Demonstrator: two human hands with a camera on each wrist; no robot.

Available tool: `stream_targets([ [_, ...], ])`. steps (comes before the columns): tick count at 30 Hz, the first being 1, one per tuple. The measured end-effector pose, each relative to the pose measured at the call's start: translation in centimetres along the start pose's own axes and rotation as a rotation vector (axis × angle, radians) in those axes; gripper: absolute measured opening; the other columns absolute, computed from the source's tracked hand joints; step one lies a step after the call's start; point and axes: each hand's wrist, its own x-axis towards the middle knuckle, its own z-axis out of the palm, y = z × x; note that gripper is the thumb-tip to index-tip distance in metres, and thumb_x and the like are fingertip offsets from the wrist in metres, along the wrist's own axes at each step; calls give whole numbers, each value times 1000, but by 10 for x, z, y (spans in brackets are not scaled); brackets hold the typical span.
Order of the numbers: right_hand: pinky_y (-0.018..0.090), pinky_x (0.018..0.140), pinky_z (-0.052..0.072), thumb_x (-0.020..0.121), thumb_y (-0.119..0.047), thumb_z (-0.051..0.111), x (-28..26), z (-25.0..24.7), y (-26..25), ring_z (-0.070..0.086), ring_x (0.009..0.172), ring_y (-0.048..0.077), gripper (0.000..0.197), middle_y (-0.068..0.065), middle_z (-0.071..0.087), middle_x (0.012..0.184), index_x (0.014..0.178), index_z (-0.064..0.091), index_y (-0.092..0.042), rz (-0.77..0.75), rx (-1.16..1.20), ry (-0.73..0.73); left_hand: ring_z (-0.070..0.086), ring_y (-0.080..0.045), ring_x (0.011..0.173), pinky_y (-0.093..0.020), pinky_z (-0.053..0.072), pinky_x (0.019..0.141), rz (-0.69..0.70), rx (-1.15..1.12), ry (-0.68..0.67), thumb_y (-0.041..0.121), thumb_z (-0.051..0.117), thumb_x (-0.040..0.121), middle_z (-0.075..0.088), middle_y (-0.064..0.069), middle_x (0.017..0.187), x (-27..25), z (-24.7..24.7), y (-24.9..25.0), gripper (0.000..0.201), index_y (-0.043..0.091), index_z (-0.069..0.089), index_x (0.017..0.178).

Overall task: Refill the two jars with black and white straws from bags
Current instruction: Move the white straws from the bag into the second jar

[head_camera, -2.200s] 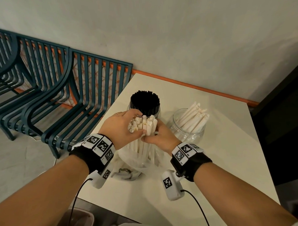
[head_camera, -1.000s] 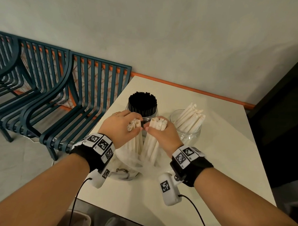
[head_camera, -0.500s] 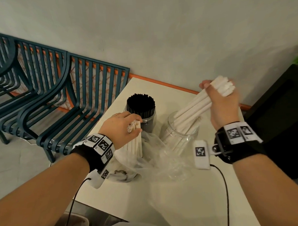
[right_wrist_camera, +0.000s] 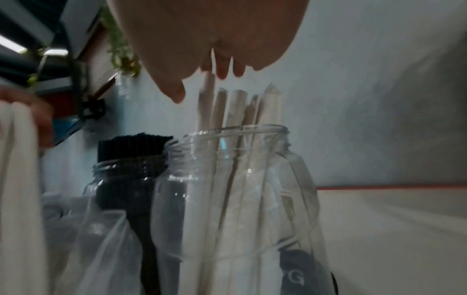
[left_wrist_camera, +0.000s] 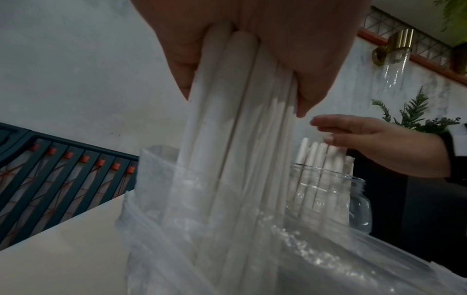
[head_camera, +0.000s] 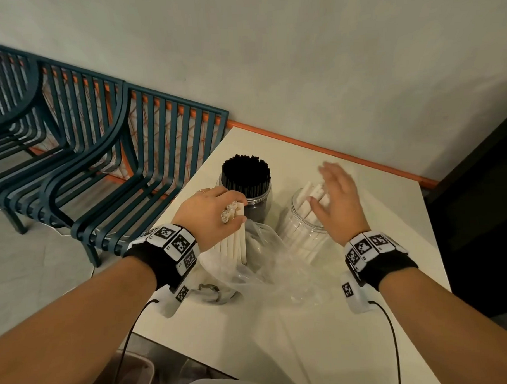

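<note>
White straws [head_camera: 237, 241] upright in bag [head_camera: 258, 267], left hand [head_camera: 211, 215] fingers grasping; right hand [head_camera: 338, 199] fingers released.

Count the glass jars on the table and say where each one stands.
2. The jar of black straws stands at the table's far side, just beyond the left hand. The jar of white straws stands to its right, under the open right hand.

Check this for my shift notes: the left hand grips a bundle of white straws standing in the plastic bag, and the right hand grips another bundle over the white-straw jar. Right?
One slip: the right hand grips nothing. The head view shows it open, fingers spread, above the white-straw jar. The rest stands: the left hand grips a bundle of white straws standing in the plastic bag.
</note>
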Motion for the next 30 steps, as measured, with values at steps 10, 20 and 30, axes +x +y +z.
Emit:
stream_targets([
  [10,43,116,25,68,-54,77,-2,15,14,17,144,24,106,1,11,158,150,16,-26,342,158,-41,55,-15,102,-25,40,82,0,-12,12,44,55,87,58,9,116,-2,0,0,36,31,54,121],
  [20,32,88,37,77,-40,72,39,25,6,46,104,28,44,6,60,108,112,62,-14,276,-16,-37,55,-15,103,-25,41,83,-7,-12,-8,44,55,87,58,10,116,-3,-1,1,34,32,55,119],
  [30,38,89,44,85,-29,67,36,20,23,44,113,30,54,7,50,124,134,48,-23,218,-19,-83,56,-14,101,-24,41,84,10,-21,-27,57,39,82,59,11,113,-2,-1,-2,46,34,55,118],
])
